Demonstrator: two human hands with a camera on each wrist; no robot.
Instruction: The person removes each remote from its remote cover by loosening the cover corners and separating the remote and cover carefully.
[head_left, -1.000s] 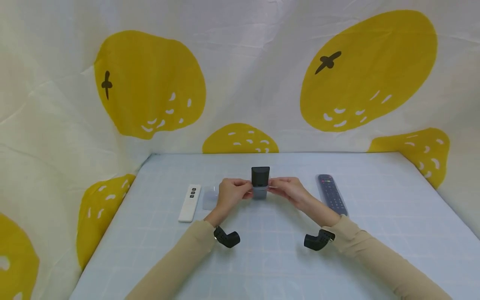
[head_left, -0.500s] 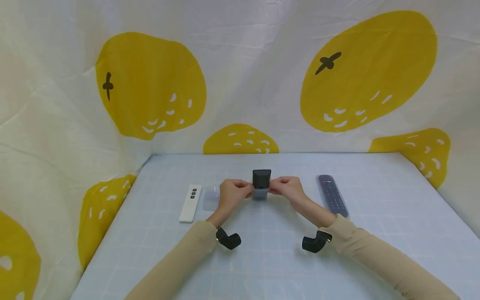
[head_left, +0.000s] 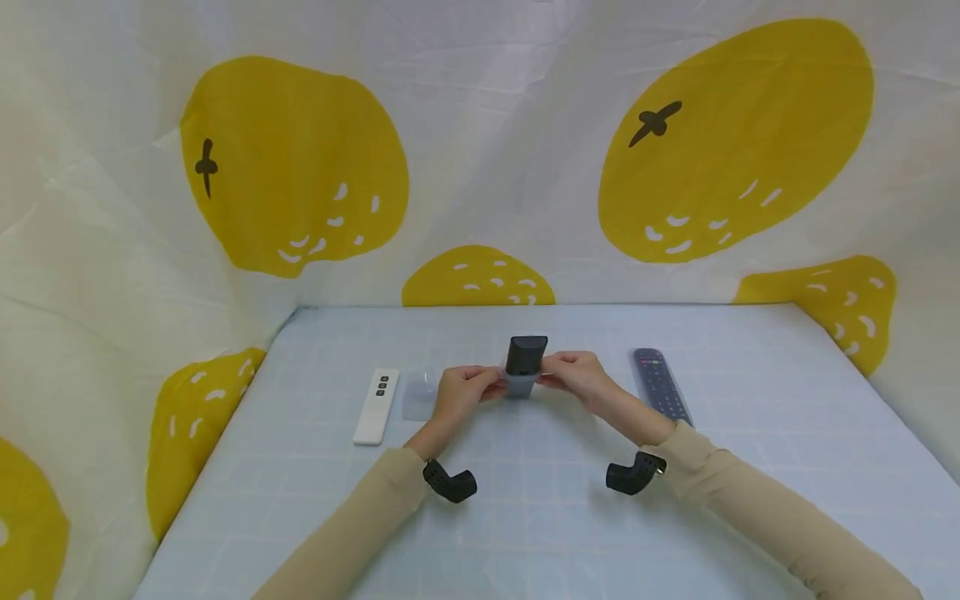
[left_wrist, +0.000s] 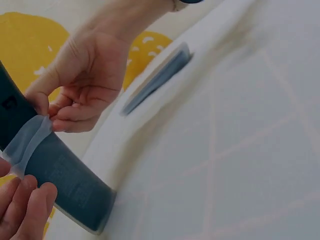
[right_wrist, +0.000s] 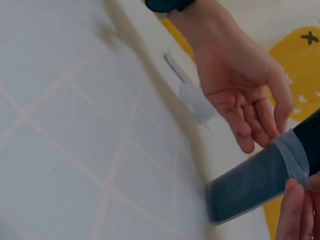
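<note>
A dark remote control [head_left: 527, 356] stands on end on the table, leaning slightly, its lower part inside a translucent plastic sleeve [head_left: 520, 387]. The sleeve's upper edge is bunched in folds around the middle of the remote, plain in both wrist views. My left hand [head_left: 459, 392] pinches that edge on one side between thumb and fingers. On the opposite side my right hand [head_left: 581, 377] pinches it too. The remote's bottom end [left_wrist: 95, 212] touches the tabletop in the left wrist view.
Left of my left hand lie a white remote [head_left: 377, 407] and a flat clear sleeve [head_left: 418, 395]. Beyond my right forearm lies a dark blue-grey remote [head_left: 662, 385] with many buttons. A patterned cloth [head_left: 480, 167] hangs behind the pale checked table [head_left: 525, 533].
The remote's top has shifted slightly right and now leans more. Both hands keep their pinch on the sleeve's edge and have barely moved.
</note>
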